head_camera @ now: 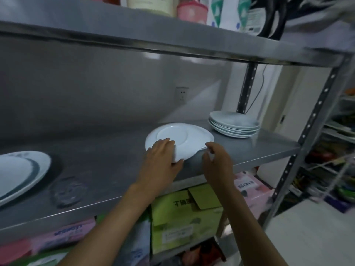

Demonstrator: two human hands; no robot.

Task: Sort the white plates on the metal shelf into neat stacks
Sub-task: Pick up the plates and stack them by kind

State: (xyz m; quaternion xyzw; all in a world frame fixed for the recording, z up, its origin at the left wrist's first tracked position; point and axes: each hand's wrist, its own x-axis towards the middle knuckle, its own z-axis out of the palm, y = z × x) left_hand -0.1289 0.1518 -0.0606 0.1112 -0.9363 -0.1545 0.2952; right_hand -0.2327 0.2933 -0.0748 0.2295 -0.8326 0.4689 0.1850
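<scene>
Two bare hands hold a white plate point(179, 140) tilted above the middle tier of a metal shelf point(115, 160); the left hand point(163, 158) clamps the plate's near-left rim, fingers spread over the face and thumb tucked under the edge; the right hand point(217, 160) sits at the near-right rim, fingers curled loosely – whether it truly pinches the rim cannot be told through the blur. The plate hangs near the shelf's middle, its far edge raised; to the far right, well apart from it, a stack of white plates point(234, 124) sits close to the rear upright; at the near left edge lies a larger plate with a dark band point(21, 171); below the tier – green and pink cartons point(184, 217).
</scene>
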